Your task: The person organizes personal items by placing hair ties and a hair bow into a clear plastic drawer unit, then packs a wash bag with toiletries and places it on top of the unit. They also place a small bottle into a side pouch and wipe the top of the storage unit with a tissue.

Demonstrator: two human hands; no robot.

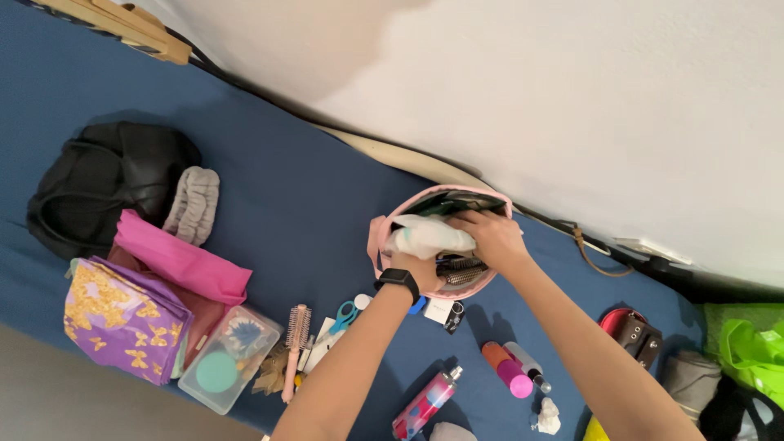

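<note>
Two hands: both at the pink pouch [384, 237] on the blue bed [286, 188].
Cloth position: white cloth [429, 235] at pouch mouth, under right hand [490, 237] fingers, against left hand [420, 265].
Cloth axis: long axis left-right.
Fingers: right curled on cloth; left cannot tell.
Arms: extended forward, converging.

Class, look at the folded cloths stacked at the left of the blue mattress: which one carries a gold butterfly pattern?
The purple cloth at the front of the stack. The bright pink cloth behind it is plain, with no pattern.
</note>
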